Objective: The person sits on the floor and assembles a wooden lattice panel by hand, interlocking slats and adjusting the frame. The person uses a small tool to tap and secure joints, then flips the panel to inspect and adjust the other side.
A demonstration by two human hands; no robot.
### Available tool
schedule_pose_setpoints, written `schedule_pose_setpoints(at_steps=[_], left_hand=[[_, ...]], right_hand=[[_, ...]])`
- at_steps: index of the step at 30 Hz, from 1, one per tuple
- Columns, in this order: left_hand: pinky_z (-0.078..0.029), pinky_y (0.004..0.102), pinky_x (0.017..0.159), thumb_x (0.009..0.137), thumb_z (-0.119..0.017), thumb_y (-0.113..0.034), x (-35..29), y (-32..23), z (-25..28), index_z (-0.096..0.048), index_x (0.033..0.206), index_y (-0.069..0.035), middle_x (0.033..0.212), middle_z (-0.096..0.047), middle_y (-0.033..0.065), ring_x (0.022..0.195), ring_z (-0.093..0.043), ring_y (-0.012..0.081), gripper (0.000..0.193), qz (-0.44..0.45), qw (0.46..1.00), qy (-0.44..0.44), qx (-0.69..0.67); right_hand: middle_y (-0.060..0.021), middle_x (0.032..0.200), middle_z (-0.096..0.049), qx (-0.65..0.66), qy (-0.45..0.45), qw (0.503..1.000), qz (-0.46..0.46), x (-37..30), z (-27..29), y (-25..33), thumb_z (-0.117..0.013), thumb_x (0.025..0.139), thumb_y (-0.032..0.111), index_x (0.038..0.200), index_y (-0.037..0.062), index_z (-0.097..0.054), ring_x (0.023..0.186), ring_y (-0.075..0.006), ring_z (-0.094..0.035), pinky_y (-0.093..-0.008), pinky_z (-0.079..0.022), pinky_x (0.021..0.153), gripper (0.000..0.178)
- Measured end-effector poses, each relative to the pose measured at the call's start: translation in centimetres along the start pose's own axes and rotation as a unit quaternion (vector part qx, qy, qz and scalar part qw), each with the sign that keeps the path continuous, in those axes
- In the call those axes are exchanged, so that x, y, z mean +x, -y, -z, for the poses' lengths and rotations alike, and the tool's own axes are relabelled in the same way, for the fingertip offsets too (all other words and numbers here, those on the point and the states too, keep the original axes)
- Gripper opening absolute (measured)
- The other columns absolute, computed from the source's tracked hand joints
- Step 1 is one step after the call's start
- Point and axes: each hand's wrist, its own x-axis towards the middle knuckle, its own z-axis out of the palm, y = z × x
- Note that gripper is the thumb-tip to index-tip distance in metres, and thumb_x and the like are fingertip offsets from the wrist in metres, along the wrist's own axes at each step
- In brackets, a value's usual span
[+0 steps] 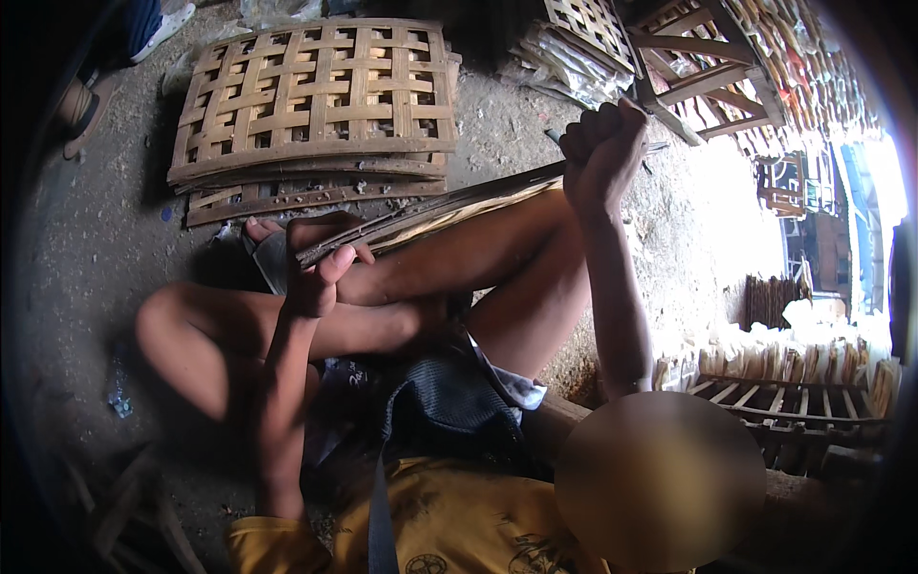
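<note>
A long, thin bundle of dark-edged wooden or bamboo strips (449, 209) slants across above my bent legs, its right end higher. My right hand (604, 153) is closed in a fist around that raised end, and a short tip sticks out beyond it. At the lower left end, my left hand (320, 271) has its thumb on the near side and its fingers curled behind the strips, partly hidden. Both arms are held apart, with the strips spanning the gap between them.
Beyond my legs lies a stack of woven bamboo lattice panels (316, 86). More panels (588, 29) and a wooden frame (708, 81) are at the far right. A slatted rack (794, 397) stands at right. Another person's foot (163, 31) shows at far left, near a sandal (91, 120).
</note>
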Motion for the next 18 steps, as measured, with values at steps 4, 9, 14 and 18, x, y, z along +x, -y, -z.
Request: schedule_pose_setpoints(at_steps=[4, 9, 14, 18], left_hand=[[-0.020, 0.0393, 0.109, 0.085, -0.048, -0.042, 0.3, 1.0, -0.1, -0.074, 0.070, -0.012, 0.074, -0.072, -0.0012, 0.093, -0.055, 0.0171, 0.042, -0.010, 1.000, 0.027, 0.012], [-0.023, 0.0376, 0.107, 0.083, -0.052, -0.043, 0.0, 0.1, 0.0, -0.073, 0.067, -0.010, 0.071, -0.072, -0.0004, 0.092, -0.056, 0.0164, 0.043, 0.014, 1.000, 0.010, 0.012], [-0.020, 0.0397, 0.108, 0.082, -0.051, -0.047, 0.2, 0.5, -0.2, -0.071, 0.063, -0.011, 0.073, -0.071, -0.0016, 0.091, -0.056, 0.0159, 0.045, 0.028, 0.999, 0.029, -0.024], [-0.015, 0.0428, 0.107, 0.082, -0.049, -0.050, 0.3, 0.0, 0.2, -0.070, 0.062, -0.012, 0.073, -0.070, -0.0018, 0.088, -0.055, 0.0161, 0.048, 0.010, 0.999, 0.027, 0.031]], right_hand=[[0.0043, 0.054, -0.025, 0.031, -0.030, 0.998, 0.038, -0.1, 2.2, 1.3, -0.045, 0.097, 0.026, 0.062, 0.0177, -0.029, 0.044, -0.0080, -0.020, -0.0273, -0.017, 0.040, 0.039], [0.0039, 0.053, -0.012, 0.019, -0.034, 0.999, 0.011, -1.1, 1.6, 1.2, -0.038, 0.102, 0.033, 0.061, 0.0190, -0.020, 0.048, -0.0103, -0.008, -0.0307, -0.012, 0.045, 0.047], [0.0036, 0.053, -0.012, 0.045, -0.038, 0.998, 0.032, -1.1, 1.8, 1.3, -0.037, 0.103, 0.033, 0.061, 0.0187, -0.020, 0.047, -0.0106, -0.009, -0.0302, -0.012, 0.044, 0.047], [0.0044, 0.054, -0.020, 0.056, -0.021, 0.997, 0.045, -1.1, 1.7, 0.8, -0.044, 0.097, 0.029, 0.062, 0.0180, -0.026, 0.046, -0.0105, -0.017, -0.0293, -0.017, 0.043, 0.041]])
